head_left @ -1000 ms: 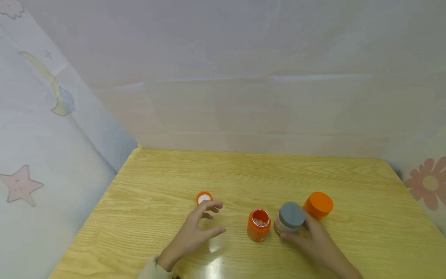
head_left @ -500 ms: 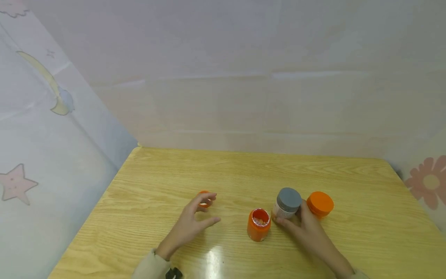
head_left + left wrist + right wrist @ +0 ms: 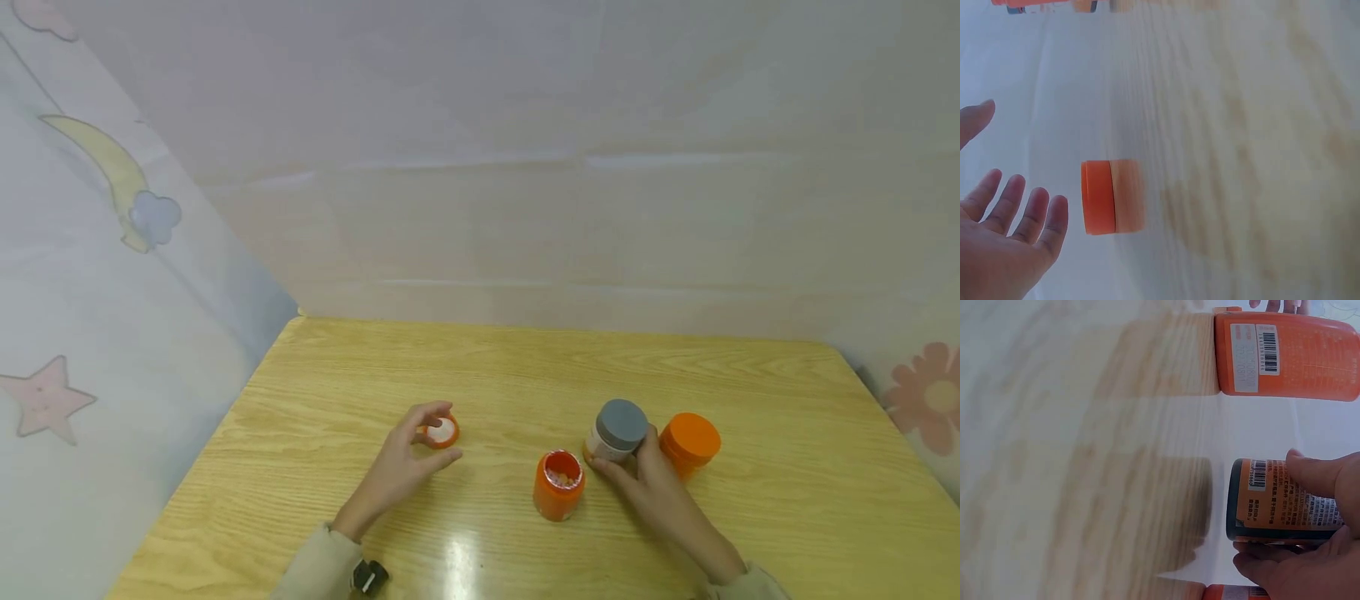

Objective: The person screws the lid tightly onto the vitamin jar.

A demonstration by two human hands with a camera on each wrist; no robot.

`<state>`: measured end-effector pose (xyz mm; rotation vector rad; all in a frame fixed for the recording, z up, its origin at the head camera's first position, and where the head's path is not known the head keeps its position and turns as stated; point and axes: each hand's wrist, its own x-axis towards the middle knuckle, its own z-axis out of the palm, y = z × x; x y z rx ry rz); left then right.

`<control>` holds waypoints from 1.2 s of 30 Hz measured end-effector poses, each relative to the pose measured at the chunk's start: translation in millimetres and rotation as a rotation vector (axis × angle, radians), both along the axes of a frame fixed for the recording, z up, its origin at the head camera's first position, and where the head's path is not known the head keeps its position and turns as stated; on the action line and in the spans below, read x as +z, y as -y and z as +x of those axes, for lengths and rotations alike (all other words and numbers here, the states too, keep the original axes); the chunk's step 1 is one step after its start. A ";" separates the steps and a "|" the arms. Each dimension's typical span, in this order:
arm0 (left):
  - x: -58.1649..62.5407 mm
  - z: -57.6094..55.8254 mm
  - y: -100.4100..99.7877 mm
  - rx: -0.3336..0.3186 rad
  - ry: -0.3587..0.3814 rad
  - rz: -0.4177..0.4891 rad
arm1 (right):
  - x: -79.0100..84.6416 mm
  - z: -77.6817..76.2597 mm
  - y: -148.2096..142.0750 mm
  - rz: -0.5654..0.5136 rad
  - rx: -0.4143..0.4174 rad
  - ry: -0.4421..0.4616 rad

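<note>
My left hand (image 3: 401,462) hovers beside the small orange lid (image 3: 447,433), which lies with its white inside up. Its fingers are spread and loosely curved, and in the left wrist view they stay apart from the orange lid (image 3: 1099,197). With thumb and fingers, my right hand (image 3: 663,496) grips a jar with a grey screw cap (image 3: 622,423). The right wrist view shows the jar's printed label (image 3: 1285,500) and a small gap under its dark base. Between the hands stands an uncapped orange bottle (image 3: 558,492) with small pale pieces inside.
An orange-capped jar (image 3: 692,442) stands just right of the gripped jar, close to my right fingers. A black object (image 3: 369,577) sits at my left cuff. The wooden table (image 3: 360,367) ends at a pale cloth backdrop (image 3: 480,233).
My right hand has carried the grey-capped jar away from me and slightly left, then nearly stopped. My left hand has drifted left, so the orange lid shows more fully.
</note>
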<state>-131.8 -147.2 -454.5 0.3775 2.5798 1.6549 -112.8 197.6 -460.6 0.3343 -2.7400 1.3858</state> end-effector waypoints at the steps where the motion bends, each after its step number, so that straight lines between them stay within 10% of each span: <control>1: -0.1 -1.2 0.9 0.004 0.012 -0.002 | -0.5 -0.3 0.0 0.007 0.000 -0.004; 21: -5.0 -18.6 13.1 0.010 0.081 -0.109 | -3.5 -3.3 -0.8 0.044 0.031 -0.003; 36: -4.4 -21.7 14.8 0.008 0.119 -0.136 | 4.5 28.5 -13.8 0.023 0.029 0.264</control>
